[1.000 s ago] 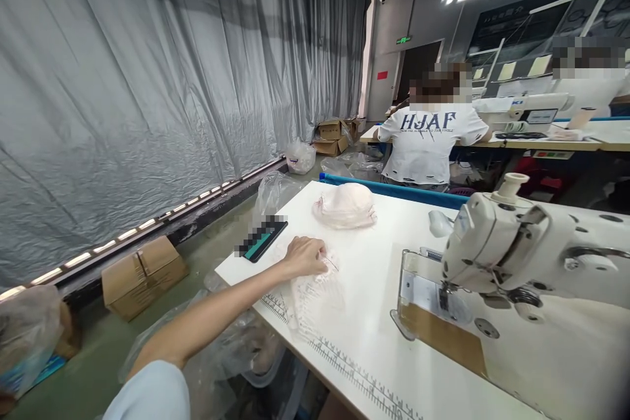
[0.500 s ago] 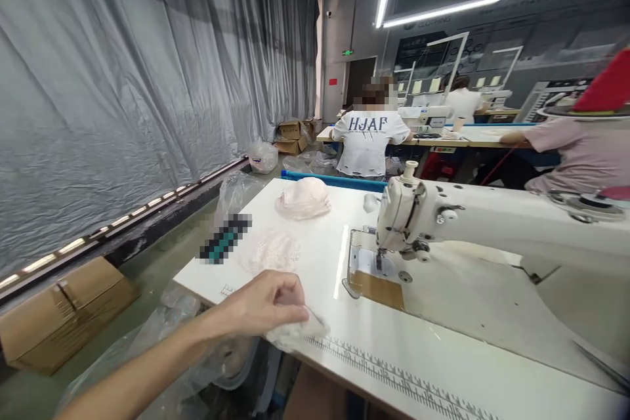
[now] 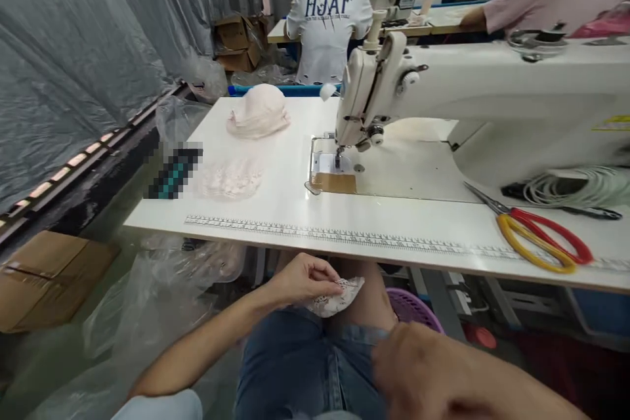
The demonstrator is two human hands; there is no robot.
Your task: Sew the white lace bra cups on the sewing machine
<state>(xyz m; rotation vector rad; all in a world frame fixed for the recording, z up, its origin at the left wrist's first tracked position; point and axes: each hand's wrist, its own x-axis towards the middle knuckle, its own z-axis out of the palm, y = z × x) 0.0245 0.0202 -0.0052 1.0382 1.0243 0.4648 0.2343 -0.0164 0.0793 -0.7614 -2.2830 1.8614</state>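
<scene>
Above my lap, just off the table's front edge, my left hand (image 3: 311, 281) is closed on a small white lace piece (image 3: 339, 297), gripped between thumb and fingers. Lower right, my right hand (image 3: 413, 367) is smeared by motion, so its fingers cannot be made out. On the table (image 3: 290, 210) lie a flat pile of pale pink lace pieces (image 3: 231, 178) and, farther back, a stack of pale pink moulded cups (image 3: 260, 111). To their right stands a white sewing machine (image 3: 364, 88), its presser foot (image 3: 338, 156) over the metal plate.
Scissors (image 3: 534, 236) with red and yellow handles lie at the table's right front, near a coiled pale cord (image 3: 575, 187). A printed ruler (image 3: 315, 233) runs along the front edge. Below is a purple basket (image 3: 416, 308); a cardboard box (image 3: 52, 279) sits left. Co-workers sit ahead.
My left hand has moved with the lace piece from over the table's front edge down above my lap. My right hand has come into view. The camera now looks lower and more to the right.
</scene>
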